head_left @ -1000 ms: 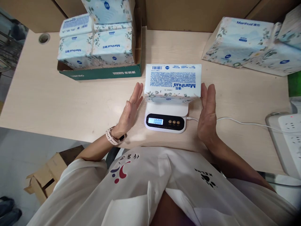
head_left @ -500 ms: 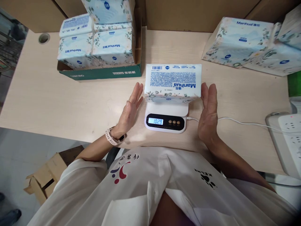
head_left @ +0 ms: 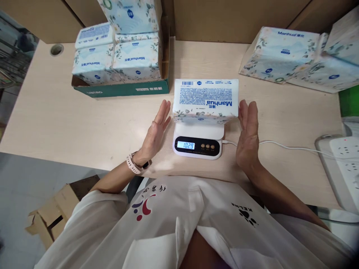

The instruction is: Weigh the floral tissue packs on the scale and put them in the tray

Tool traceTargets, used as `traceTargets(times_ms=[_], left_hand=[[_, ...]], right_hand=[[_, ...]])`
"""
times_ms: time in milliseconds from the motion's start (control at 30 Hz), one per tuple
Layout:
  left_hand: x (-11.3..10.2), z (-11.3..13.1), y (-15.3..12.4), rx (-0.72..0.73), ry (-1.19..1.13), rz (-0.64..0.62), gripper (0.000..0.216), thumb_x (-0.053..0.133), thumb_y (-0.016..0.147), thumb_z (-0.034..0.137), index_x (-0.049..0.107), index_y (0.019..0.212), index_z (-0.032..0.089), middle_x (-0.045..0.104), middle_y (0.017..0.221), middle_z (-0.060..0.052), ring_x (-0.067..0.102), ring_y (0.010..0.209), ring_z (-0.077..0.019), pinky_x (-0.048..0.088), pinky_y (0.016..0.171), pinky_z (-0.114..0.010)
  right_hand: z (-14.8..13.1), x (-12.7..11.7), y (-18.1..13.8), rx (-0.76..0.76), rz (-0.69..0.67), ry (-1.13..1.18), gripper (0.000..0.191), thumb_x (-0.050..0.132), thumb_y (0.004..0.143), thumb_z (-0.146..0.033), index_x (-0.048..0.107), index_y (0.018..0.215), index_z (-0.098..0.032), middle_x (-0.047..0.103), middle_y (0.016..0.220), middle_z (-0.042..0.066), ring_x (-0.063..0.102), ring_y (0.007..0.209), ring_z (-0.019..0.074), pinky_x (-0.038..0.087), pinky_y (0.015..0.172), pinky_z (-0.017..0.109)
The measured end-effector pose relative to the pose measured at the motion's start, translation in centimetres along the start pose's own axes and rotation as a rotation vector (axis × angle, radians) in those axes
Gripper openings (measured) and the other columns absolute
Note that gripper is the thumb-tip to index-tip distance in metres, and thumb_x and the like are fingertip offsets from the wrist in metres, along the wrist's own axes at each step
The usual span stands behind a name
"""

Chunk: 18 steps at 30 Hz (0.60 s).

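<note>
The pale-blue, plastic-wrapped, block-shaped tissue pack (head_left: 206, 100) sits on the flat white plastic scale (head_left: 198, 151)! Left hand (head_left: 153, 135) and right hand (head_left: 248, 137) flank it, fingers straight, gripping nothing; whether the right touches, I can't tell. A stray brush could skew the reading or shift the pack.

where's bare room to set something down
Bare tabletop lies left of the left hand, in front of the green carton, and between the right hand and rightmost packs. Crowded between the hands: the pack on the scale.
</note>
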<state>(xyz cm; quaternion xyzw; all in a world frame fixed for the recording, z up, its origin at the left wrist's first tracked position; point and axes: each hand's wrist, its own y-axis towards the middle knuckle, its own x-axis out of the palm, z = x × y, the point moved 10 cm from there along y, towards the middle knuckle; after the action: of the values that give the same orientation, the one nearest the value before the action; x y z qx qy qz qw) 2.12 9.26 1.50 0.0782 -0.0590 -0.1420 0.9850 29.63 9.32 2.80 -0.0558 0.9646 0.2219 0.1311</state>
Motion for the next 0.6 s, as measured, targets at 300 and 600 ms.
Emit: traceTargets(times_ms=[300,600], left_hand=[[0.2,0.23,-0.1,-0.007,0.027,0.003,0.072,0.029,0.111,0.084,0.035,0.177,0.056,0.021,0.192,0.015,0.009,0.183,-0.0325,0.018,0.149,-0.06],[0.34,0.42,0.0,-0.086,0.004,0.043,0.079,0.037,0.109,0.086,0.034,0.179,0.049,0.02,0.193,0.011,0.009,0.183,-0.0302,0.017,0.151,-0.055]], right_hand=[[0.22,0.07,-0.16,0.033,-0.013,-0.034,0.079,0.026,0.108,-0.081,0.019,0.182,-0.051,0.025,0.193,-0.012,0.018,0.183,0.0365,0.029,0.147,0.071],[0.89,0.14,-0.29,0.077,-0.037,-0.058,0.082,0.028,0.109,-0.08,0.014,0.183,-0.048,0.022,0.195,-0.005,0.021,0.182,0.0344,0.024,0.148,0.067]])
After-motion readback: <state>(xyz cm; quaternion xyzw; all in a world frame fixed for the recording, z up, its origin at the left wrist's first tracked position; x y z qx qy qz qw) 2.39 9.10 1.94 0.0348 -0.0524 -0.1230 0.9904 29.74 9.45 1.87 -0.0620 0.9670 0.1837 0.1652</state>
